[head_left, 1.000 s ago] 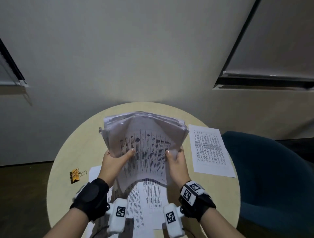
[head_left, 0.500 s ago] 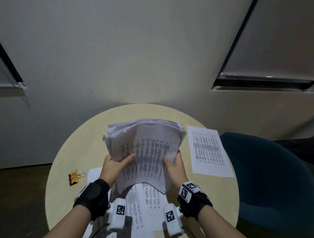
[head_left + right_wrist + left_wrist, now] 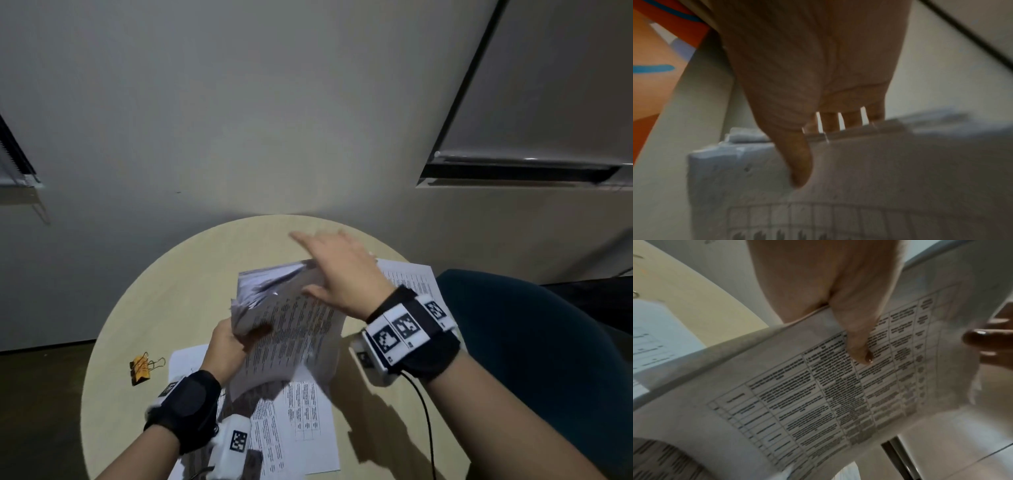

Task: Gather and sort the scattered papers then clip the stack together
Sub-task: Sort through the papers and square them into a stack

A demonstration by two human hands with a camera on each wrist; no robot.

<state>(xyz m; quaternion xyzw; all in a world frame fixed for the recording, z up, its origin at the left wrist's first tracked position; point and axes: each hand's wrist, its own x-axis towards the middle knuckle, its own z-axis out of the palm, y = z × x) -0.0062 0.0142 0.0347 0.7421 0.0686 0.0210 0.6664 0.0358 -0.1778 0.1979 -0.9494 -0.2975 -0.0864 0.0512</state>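
A thick stack of printed papers (image 3: 291, 325) stands tilted above the round table (image 3: 178, 291). My left hand (image 3: 236, 339) grips its lower left edge; in the left wrist view the thumb (image 3: 859, 340) presses on the front sheet (image 3: 818, 402). My right hand (image 3: 329, 263) lies over the stack's top edge with straight, spread fingers. In the right wrist view its thumb (image 3: 799, 162) touches the front of the stack (image 3: 859, 178). An orange binder clip (image 3: 140, 368) lies on the table to the left, away from both hands.
One loose printed sheet (image 3: 411, 284) lies at the table's right side, partly under my right wrist. More sheets (image 3: 305, 431) lie flat near the table's front edge, below the stack. A dark blue chair (image 3: 531, 359) stands close on the right.
My right hand let go of the stack's lower right edge and moved up onto its top edge, fingers straightened. The stack has sunk lower and tilted. My left hand kept its grip.
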